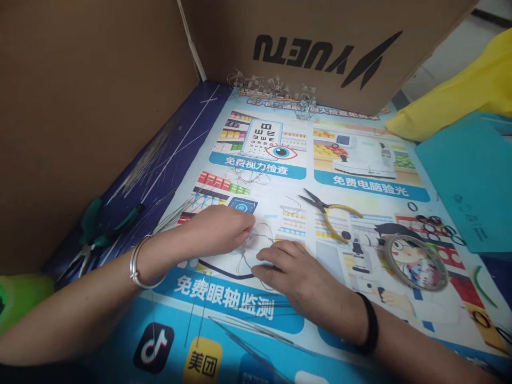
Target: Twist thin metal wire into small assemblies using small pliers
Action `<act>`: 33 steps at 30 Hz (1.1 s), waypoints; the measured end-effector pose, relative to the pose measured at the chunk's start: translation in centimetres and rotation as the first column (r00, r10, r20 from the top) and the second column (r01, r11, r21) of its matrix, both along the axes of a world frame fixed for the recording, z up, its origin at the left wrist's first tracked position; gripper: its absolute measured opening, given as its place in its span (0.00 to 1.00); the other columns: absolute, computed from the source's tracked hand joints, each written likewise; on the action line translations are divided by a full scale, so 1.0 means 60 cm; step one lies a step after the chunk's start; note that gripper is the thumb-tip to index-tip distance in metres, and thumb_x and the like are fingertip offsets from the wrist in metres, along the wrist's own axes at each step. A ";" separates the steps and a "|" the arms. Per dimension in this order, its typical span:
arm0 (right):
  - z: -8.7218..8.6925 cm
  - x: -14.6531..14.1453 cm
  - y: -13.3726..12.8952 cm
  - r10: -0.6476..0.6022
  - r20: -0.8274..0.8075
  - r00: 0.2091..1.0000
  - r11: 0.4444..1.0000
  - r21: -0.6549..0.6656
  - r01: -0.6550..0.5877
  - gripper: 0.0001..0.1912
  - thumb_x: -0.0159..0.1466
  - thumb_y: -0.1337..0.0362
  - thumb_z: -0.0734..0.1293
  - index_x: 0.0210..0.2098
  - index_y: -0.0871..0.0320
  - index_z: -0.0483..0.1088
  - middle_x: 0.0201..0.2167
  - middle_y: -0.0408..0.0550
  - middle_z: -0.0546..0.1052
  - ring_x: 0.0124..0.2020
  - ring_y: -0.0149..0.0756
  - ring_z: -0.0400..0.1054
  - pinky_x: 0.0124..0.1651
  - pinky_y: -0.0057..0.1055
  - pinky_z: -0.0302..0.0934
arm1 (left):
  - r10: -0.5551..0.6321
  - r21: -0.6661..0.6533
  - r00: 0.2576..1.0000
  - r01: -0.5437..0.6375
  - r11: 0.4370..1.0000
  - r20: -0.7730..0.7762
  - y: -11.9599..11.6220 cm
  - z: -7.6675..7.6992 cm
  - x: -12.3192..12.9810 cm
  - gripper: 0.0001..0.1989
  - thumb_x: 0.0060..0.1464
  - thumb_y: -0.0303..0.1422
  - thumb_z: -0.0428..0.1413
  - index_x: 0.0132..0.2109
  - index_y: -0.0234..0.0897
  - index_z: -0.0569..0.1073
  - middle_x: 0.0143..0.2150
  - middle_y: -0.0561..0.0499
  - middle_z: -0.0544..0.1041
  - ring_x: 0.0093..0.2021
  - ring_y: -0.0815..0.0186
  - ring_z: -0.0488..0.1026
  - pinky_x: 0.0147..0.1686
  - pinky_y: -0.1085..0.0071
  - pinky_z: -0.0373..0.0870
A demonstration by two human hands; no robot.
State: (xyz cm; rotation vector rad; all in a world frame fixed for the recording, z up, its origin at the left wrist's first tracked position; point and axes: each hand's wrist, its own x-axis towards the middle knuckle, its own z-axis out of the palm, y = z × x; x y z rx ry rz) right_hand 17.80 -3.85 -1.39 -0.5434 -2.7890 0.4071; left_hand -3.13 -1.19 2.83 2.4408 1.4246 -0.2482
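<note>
Between my hands is a piece of thin wire [264, 230] bent into loose loops. My left hand [224, 230] is closed in a fist with the thumb against the fingers, and the wire comes out beside its fingertips. My right hand [290, 266] is closed too, thumb and curled fingers drawn in at the wire's lower strands; the exact grip is too fine to see. Just beyond them lie several bent wire pieces [250, 176]. Yellow-handled pliers [328, 210] rest beyond my right hand, jaws parted.
Cardboard panels [224, 40] wall the back and left. Green-handled pliers [91, 240] and straight wires [148, 160] lie left. Wire pieces with clear beads [276, 85] line the back. At right are a tape roll [386, 256], black rings [430, 228], a blue sheet [460, 181] and yellow material [452, 98].
</note>
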 end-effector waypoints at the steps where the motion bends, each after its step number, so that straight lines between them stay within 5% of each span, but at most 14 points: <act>1: 0.001 0.001 0.002 0.008 0.002 1.000 1.000 -0.006 -0.008 0.13 0.66 0.69 0.57 0.45 0.55 0.68 0.44 0.49 0.72 0.44 0.37 0.60 0.45 0.37 0.55 | -0.028 0.041 1.000 0.029 0.999 -0.011 0.000 -0.001 0.000 0.08 0.56 0.29 0.46 0.32 0.36 0.69 0.27 0.50 0.73 0.24 0.66 0.66 0.21 0.71 0.47; 7: 0.005 0.007 0.016 0.067 0.025 0.997 0.996 -0.061 -0.066 0.14 0.67 0.69 0.54 0.47 0.56 0.67 0.46 0.48 0.71 0.47 0.37 0.60 0.47 0.36 0.56 | -0.265 0.089 0.962 0.259 0.962 0.059 0.015 -0.010 -0.010 0.08 0.58 0.28 0.45 0.35 0.37 0.69 0.32 0.51 0.72 0.30 0.66 0.67 0.24 0.71 0.52; 15: -0.007 0.013 0.025 0.052 -0.043 0.998 0.999 -0.015 -0.052 0.14 0.65 0.71 0.55 0.46 0.57 0.68 0.46 0.49 0.71 0.47 0.37 0.61 0.50 0.37 0.58 | -0.159 -0.035 0.937 0.178 0.983 0.311 0.025 -0.015 -0.023 0.07 0.58 0.29 0.48 0.41 0.39 0.69 0.39 0.53 0.71 0.37 0.68 0.68 0.33 0.74 0.61; 24: -0.002 0.014 0.028 -0.031 -0.164 0.986 0.999 -0.009 0.030 0.12 0.62 0.70 0.60 0.45 0.59 0.68 0.42 0.50 0.72 0.46 0.39 0.62 0.50 0.39 0.59 | -0.181 -0.060 0.912 0.218 0.974 0.368 0.021 0.013 -0.039 0.10 0.57 0.35 0.51 0.46 0.39 0.68 0.44 0.49 0.70 0.43 0.64 0.68 0.41 0.71 0.63; 33: -0.009 0.023 0.045 -0.247 -0.091 0.965 0.967 -0.088 0.239 0.24 0.59 0.60 0.66 0.53 0.60 0.62 0.49 0.54 0.70 0.51 0.44 0.59 0.53 0.45 0.56 | -0.285 0.007 0.900 0.299 0.954 0.330 0.017 -0.004 -0.022 0.23 0.44 0.38 0.63 0.48 0.39 0.68 0.47 0.47 0.71 0.50 0.57 0.65 0.47 0.64 0.61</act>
